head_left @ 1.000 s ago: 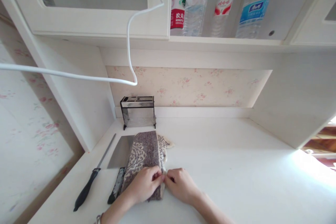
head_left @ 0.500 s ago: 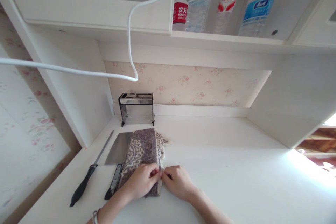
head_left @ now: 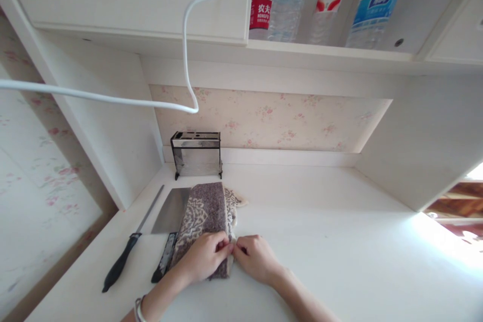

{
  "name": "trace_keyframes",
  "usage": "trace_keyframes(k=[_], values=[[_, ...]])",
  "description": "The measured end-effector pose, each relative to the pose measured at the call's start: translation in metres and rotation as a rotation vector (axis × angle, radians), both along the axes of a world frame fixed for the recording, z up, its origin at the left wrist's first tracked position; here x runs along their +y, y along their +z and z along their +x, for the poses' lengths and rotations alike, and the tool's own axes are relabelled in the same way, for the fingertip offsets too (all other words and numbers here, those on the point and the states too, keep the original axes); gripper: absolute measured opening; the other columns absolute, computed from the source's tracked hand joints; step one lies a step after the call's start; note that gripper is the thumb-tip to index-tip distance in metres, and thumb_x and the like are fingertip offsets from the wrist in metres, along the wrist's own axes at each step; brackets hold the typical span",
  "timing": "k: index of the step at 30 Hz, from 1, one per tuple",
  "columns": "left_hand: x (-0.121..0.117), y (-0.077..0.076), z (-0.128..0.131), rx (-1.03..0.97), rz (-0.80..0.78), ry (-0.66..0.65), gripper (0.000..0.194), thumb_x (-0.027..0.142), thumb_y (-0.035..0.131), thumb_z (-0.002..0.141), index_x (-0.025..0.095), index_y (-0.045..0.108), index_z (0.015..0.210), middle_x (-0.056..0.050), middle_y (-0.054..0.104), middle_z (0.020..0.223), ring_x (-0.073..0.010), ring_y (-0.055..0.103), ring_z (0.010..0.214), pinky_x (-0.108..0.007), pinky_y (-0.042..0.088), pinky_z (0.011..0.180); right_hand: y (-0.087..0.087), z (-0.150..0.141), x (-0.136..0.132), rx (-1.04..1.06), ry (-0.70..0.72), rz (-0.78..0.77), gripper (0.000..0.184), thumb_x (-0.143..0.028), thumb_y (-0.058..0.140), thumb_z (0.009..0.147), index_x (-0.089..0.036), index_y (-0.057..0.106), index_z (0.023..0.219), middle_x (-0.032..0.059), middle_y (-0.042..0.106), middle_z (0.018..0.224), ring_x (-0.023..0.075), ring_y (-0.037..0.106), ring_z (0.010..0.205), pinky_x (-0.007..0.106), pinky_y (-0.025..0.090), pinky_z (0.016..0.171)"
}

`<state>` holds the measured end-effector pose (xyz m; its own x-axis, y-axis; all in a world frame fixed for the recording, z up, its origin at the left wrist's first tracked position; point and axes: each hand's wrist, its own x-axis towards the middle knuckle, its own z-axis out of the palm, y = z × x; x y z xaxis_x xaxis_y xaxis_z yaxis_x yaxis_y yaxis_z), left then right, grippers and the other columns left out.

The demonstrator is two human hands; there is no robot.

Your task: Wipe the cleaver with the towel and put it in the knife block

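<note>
A folded brown cloth with a cream pattern (head_left: 206, 211) lies on the white counter. My left hand (head_left: 211, 256) rests over its lower part, thumb and fingers pinched at the right edge. Beside it, my right hand (head_left: 254, 257) is closed in a pinch on the same edge, and the fingertips of both hands nearly meet. A paler patterned layer of the cloth sticks out past the right side. Partly under the cloth, on the left, is a cleaver (head_left: 171, 211) with a dark handle. What lies inside the fold is hidden.
A sharpening steel (head_left: 121, 261) with a black handle lies left of the cleaver. At the back stands a clear-sided knife block (head_left: 198, 158). A white cable (head_left: 151, 104) hangs across the upper left. Plastic bottles (head_left: 290, 5) stand on the shelf above.
The camera view has shifted slightly. Both hands keep their pinch on the cloth edge, in nearly the same place.
</note>
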<state>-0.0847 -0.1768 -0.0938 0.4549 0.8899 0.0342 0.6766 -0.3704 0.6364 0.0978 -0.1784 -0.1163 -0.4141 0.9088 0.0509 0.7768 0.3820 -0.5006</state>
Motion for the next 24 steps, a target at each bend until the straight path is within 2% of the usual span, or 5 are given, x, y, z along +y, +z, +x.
trace_keyframes(k=[24], values=[[-0.0002,-0.0025,0.0001,-0.016,0.005,0.005,0.029,0.039,0.042,0.09,0.02,0.056,0.073,0.001,0.062,0.068,-0.0126,0.055,0.065,-0.02,0.033,0.061,0.0011,0.0003,-0.0009,0.001,-0.004,0.002,0.035,-0.03,0.04,0.091,-0.019,0.065,0.069,0.0015,0.068,0.07,0.0105,0.055,0.061,0.021,0.026,0.055]])
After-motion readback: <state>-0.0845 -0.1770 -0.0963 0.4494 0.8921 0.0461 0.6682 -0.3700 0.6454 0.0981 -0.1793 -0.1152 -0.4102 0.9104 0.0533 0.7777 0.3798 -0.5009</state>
